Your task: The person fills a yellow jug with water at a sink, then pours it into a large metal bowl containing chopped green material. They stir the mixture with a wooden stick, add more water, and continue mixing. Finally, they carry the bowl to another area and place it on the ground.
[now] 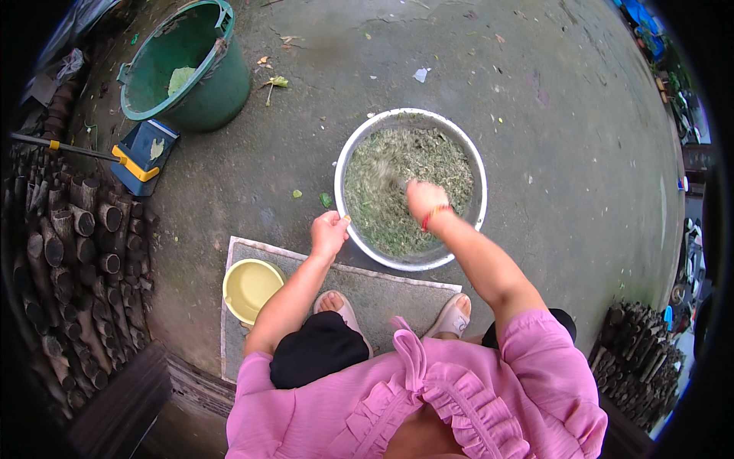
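A round metal basin stands on the concrete in front of me, holding a heap of chopped green plant matter. My left hand pinches the basin's rim at its near left side. Over the contents, my right hand is closed in a fist, with a red and yellow bracelet at the wrist. A blurred greyish utensil sticks out of that fist into the plant matter. Its far end is smeared by motion, so its exact kind cannot be made out.
A grey mat lies under my feet, with a yellow plastic basin at its left. Beyond stand a green bucket holding a leaf and a blue dustpan. Stacked logs line the left; more firewood is at right.
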A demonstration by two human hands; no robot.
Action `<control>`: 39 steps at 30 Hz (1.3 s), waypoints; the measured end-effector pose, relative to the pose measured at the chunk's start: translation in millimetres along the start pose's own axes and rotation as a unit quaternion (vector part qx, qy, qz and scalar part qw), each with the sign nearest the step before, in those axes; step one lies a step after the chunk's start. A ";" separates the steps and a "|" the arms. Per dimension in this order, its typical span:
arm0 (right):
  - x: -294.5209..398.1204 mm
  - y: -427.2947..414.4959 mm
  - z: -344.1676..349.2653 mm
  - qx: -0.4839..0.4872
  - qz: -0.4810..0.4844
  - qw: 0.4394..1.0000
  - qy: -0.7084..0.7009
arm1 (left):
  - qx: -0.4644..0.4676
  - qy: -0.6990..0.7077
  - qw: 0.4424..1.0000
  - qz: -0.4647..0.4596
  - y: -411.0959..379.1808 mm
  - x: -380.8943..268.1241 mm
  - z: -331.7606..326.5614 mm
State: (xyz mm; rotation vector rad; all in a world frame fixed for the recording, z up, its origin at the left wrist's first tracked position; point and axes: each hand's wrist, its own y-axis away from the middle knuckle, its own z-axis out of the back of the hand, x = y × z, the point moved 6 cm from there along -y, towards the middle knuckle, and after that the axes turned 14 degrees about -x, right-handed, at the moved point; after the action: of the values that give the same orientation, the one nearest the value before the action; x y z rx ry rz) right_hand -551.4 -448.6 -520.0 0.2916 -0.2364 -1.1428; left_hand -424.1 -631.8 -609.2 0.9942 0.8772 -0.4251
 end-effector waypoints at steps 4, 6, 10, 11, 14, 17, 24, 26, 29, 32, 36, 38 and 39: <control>-14.5 5.5 22.5 0.042 0.072 0.992 0.097 | -0.014 0.005 1.000 -0.015 -2.6 5.7 3.0; -80.7 -35.5 22.9 -0.029 0.023 0.990 0.138 | -0.011 -0.008 1.000 -0.028 -2.7 6.3 -7.5; -147.1 1.2 36.3 -0.004 -0.090 0.986 0.143 | -0.034 0.030 0.999 -0.002 3.0 2.1 -7.5; -153.6 24.4 13.0 0.018 -0.118 0.984 0.129 | -0.042 0.025 0.999 0.000 6.1 4.9 -7.4; -118.1 80.5 -42.0 0.083 -0.159 0.983 0.038 | -0.064 0.024 0.998 -0.005 1.8 9.2 -4.0; -45.0 62.9 -29.0 0.104 -0.068 0.992 0.001 | -0.061 -0.005 0.998 -0.006 -1.9 13.6 -3.4; 17.3 13.0 -30.3 0.031 -0.047 0.990 -0.126 | -0.050 0.016 0.999 -0.011 -1.6 10.3 -6.0; 18.8 49.8 -43.1 0.067 -0.044 0.994 -0.068 | -0.063 0.024 0.998 -0.017 -6.7 18.6 -3.8; -52.7 78.2 -28.8 0.114 -0.038 0.993 0.013 | -0.038 0.019 0.999 -0.011 -5.7 13.6 -5.8; -62.8 47.4 6.4 0.052 -0.082 0.995 -0.008 | -0.034 0.005 0.999 -0.008 -2.4 6.0 -6.6; 26.9 50.7 -9.3 0.012 0.007 0.997 -0.082 | -0.038 0.011 0.999 -0.023 -4.4 4.0 -6.7; 24.4 89.7 -39.1 0.077 -0.021 0.995 -0.068 | -0.039 0.007 0.999 -0.024 -2.7 9.5 -1.1; -0.9 104.6 -39.5 0.122 -0.025 0.992 -0.032 | -0.040 0.014 0.999 -0.023 -4.6 9.1 -2.1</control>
State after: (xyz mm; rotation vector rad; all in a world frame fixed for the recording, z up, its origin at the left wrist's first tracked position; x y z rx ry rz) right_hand -449.2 -403.4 -520.8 0.4799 -0.4303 -1.1759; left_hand -422.7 -631.7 -619.5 0.9086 0.9366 -0.4132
